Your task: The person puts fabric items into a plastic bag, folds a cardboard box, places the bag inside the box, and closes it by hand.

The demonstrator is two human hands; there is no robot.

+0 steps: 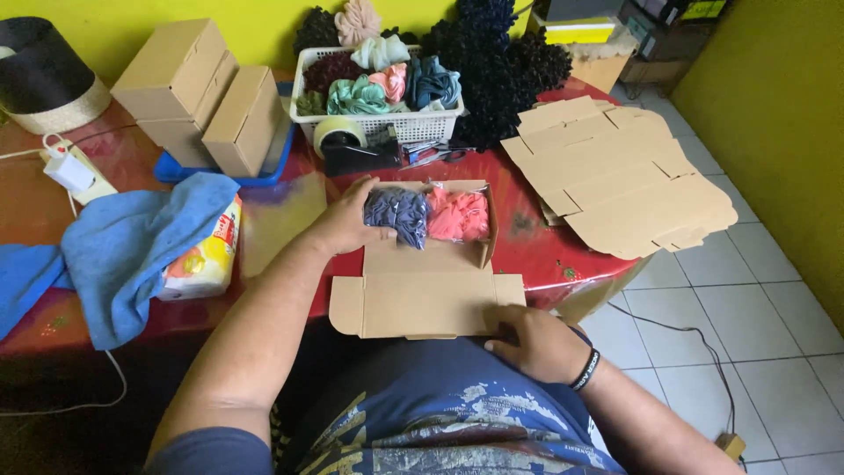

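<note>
An open brown cardboard mailer box (427, 290) lies at the table's front edge, its lid flap folded toward me. Inside sit a dark grey-blue scrunchie in clear wrap (397, 214) and a pink scrunchie in clear wrap (459, 215), side by side. My left hand (345, 219) rests on the grey-blue scrunchie, fingers curled over its left side. My right hand (533, 341) lies against the lid flap's near right corner, fingers bent, a black wristband on the wrist.
A white basket (413, 125) of coloured scrunchies stands behind, with a tape dispenser (350, 146) before it. Dark scrunchies pile (501, 62) at back right. Flat box blanks (620, 171) lie right. Folded boxes (198, 92), blue cloth (123, 251), tissue pack (204, 259) sit left.
</note>
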